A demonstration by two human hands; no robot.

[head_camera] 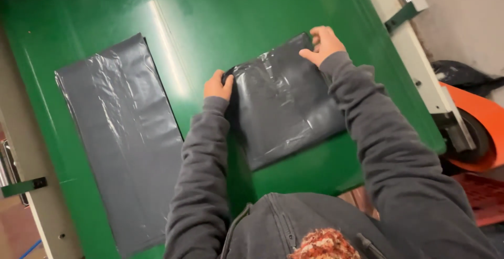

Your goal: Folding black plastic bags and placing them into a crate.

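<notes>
A folded dark grey plastic bag point(283, 107) lies on the green table point(220, 17), near its middle right. My left hand point(217, 85) grips the bag's far left corner, fingers curled around the edge. My right hand point(324, 44) pinches the far right corner of the same bag. Both arms are in grey sleeves. A longer flat stack of dark grey plastic bags point(123, 138) lies to the left, untouched.
A white metal frame rail point(420, 65) runs along the table's right edge with a green bracket point(404, 15). An orange roll point(480, 133) sits beyond it at the right. Another white frame post point(44, 206) stands at the lower left.
</notes>
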